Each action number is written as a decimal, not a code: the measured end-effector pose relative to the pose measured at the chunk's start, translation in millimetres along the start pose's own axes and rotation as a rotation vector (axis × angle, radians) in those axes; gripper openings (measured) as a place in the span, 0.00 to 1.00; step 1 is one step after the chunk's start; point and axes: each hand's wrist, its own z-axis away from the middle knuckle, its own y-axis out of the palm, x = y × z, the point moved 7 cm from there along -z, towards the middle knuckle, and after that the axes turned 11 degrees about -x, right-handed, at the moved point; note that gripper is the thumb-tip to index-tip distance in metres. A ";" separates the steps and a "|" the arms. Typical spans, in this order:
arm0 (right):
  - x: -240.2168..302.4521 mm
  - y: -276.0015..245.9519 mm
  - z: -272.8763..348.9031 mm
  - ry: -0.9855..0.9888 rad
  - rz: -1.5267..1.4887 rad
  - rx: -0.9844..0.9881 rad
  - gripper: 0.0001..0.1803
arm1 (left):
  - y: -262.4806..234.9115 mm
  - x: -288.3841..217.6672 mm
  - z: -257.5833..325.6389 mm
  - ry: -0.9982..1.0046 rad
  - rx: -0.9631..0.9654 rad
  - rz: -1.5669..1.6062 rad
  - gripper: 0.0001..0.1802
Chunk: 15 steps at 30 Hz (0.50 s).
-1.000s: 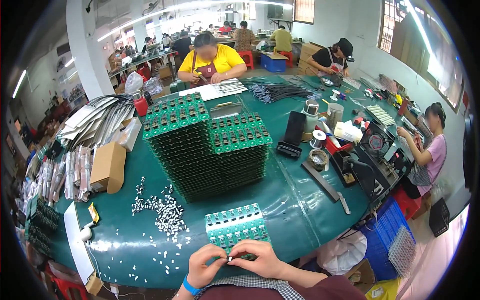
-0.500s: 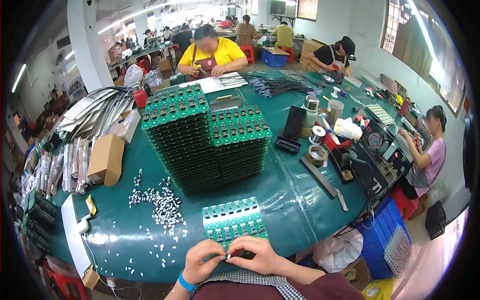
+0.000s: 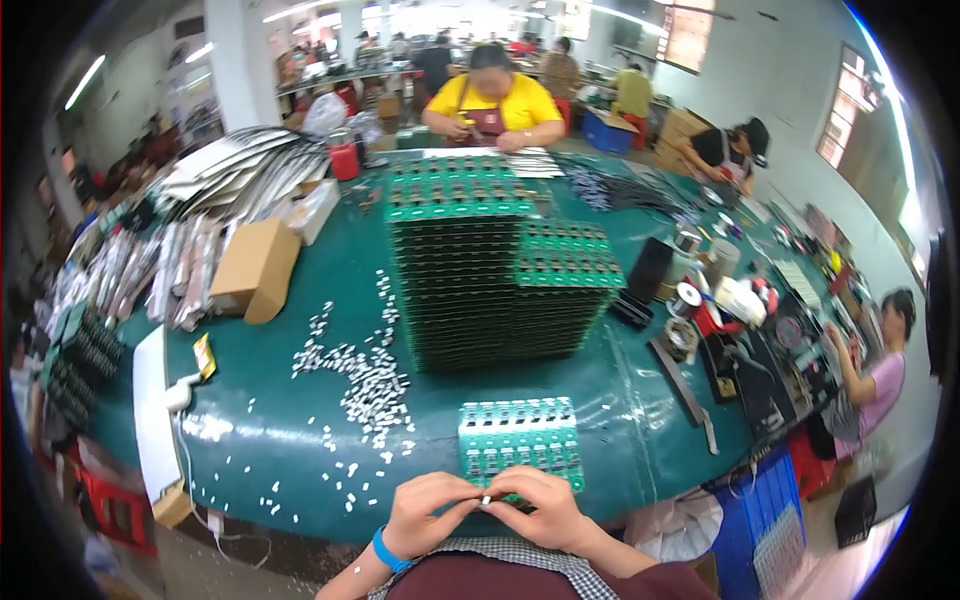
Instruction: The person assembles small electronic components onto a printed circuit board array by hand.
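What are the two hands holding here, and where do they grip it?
Both the left hand and right hand pinch one small white part between their fingertips, one at each end, just above the near edge of the green circuit board panel.

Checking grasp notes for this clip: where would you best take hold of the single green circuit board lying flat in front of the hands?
Probably by the two short side edges of the green circuit board, coming from left and right. It lies flat on the green table, its top covered with small parts. The left hand and right hand crowd its near edge.
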 end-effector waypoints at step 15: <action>-6.6 7.0 -7.8 0.120 -0.027 -0.059 0.07 | -10.8 14.2 4.8 0.043 -0.037 0.045 0.07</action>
